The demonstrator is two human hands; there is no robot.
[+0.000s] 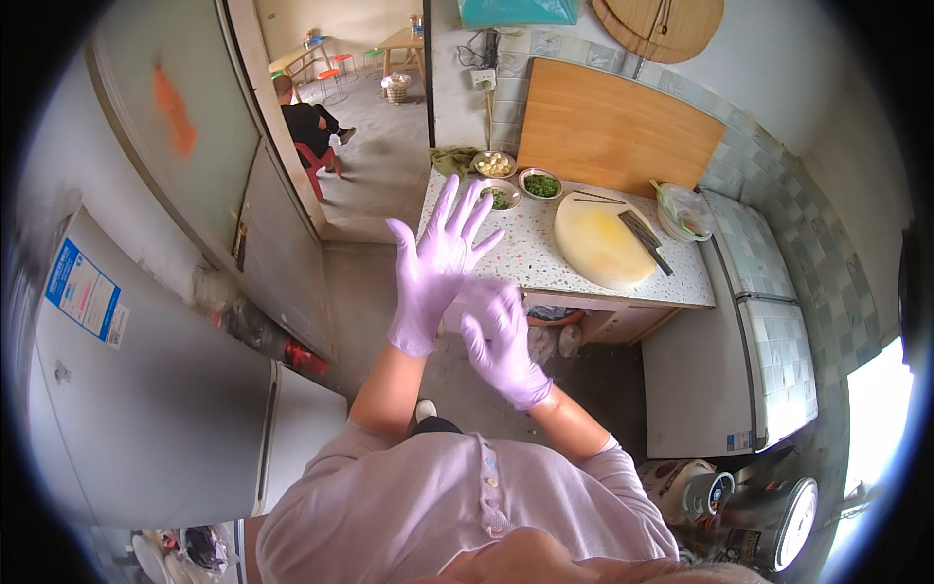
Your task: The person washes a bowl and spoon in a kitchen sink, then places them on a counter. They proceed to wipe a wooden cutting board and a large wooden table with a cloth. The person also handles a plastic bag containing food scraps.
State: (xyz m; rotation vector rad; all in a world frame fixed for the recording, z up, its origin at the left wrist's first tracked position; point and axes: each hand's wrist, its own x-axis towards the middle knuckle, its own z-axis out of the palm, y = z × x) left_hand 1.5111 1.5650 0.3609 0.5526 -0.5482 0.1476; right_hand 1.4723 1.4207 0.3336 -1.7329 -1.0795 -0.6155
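Note:
My left hand (438,270) is raised in a thin purple glove, palm showing and fingers spread wide, with nothing in it. Close beside it is my right hand (505,347), also in a purple glove, its fingers partly bent and blurred. Whether those fingers pinch anything or touch the left glove, I cannot tell. Beyond both hands stands a speckled counter (536,274). On it lies a thick round chopping board (598,244), with a dark-bladed cleaver (643,239) and a pair of chopsticks (598,198) on top.
Bowls of chopped greens (541,184) and peeled garlic (495,165) stand at the counter's back left. A large wooden board (620,124) leans on the tiles. Refrigerators stand left (160,409) and right (693,379). Through the doorway, a person (306,124) sits on a red chair (319,164).

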